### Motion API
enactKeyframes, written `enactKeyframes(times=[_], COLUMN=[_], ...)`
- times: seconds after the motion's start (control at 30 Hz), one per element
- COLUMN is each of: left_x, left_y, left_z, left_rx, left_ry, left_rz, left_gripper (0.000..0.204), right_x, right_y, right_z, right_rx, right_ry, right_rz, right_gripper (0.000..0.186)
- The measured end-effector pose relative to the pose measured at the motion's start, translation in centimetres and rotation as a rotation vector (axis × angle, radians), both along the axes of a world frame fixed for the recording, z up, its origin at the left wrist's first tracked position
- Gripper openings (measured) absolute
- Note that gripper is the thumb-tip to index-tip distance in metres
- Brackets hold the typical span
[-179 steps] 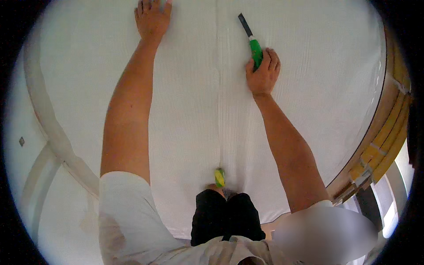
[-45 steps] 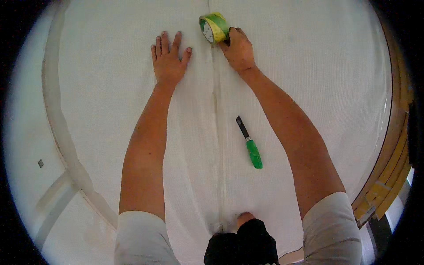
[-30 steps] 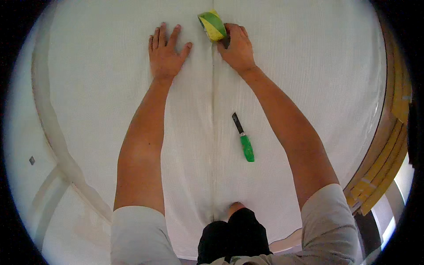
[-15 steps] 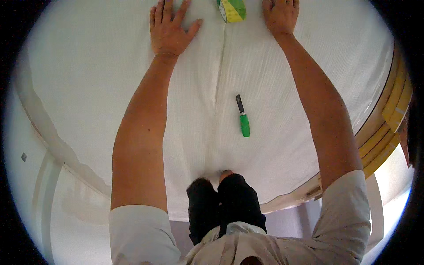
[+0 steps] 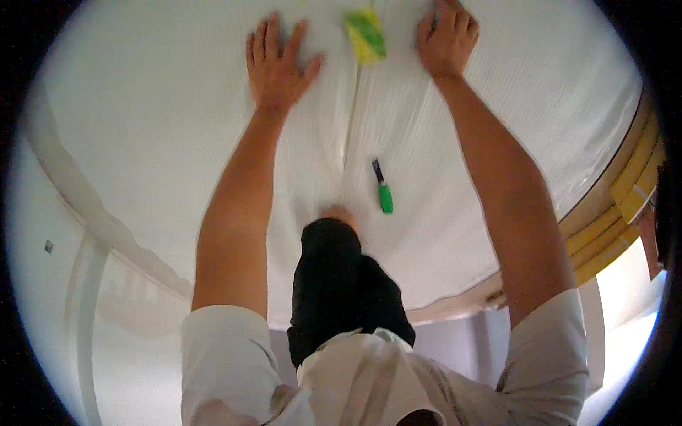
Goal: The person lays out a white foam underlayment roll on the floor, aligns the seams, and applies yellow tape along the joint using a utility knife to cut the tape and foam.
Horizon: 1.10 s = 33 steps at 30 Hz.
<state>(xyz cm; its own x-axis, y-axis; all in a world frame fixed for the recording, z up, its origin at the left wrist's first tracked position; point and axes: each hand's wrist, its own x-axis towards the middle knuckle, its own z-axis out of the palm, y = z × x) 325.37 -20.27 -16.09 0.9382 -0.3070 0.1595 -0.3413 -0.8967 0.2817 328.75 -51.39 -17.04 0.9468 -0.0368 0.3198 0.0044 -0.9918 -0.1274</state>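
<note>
One shirt (image 5: 369, 376), white, is running off the lower edge; one pair of shorts (image 5: 327, 284), black, is lying beyond it, hiding the lower legs; one knee (image 5: 339, 212), bare and blurred, is showing past the hem. One knife (image 5: 384, 197), green-handled, dark-bladed, is lying on the white cloth (image 5: 142, 128), just beyond the knee and to its right, well apart from both hands. One seam (image 5: 352, 113) is running up the cloth, its near end fading short of the knee. Two hands are reaching forward: the left hand (image 5: 275, 77) is spreading five fingers, palm down; the right hand (image 5: 449, 42) is curling its fingers near the upper edge, and whether it is pinching anything cannot be told. One tape roll (image 5: 366, 37), yellow and green, is sitting over the seam between the hands, touching neither, its core blurring beyond recognition. Yellow strips (image 5: 604, 238) are edging the right side, partly hidden by the arm, their count staying unclear.
</note>
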Motion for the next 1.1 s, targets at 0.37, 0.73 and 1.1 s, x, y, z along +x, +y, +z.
enactKeyframes(times=[0.37,0.73,1.1], left_x=[25.4,38.8,40.9], left_y=[-2.8,-13.5,-14.7], left_z=[-0.3,-1.9,-1.4], left_rx=[0.0,0.17,0.202], left_ry=[-0.17,-0.092,-0.007], left_rz=[0.034,-0.064,-0.087], left_gripper=[0.054,0.061,0.064], right_x=[-0.7,0.1,0.4], right_y=[-0.7,-0.8,-1.8], right_z=[1.1,0.9,0.9], right_rx=[0.22,0.185,0.206], right_ry=[0.173,0.213,0.231], right_rz=[-0.059,-0.083,-0.065], right_gripper=[0.038,0.032,0.038])
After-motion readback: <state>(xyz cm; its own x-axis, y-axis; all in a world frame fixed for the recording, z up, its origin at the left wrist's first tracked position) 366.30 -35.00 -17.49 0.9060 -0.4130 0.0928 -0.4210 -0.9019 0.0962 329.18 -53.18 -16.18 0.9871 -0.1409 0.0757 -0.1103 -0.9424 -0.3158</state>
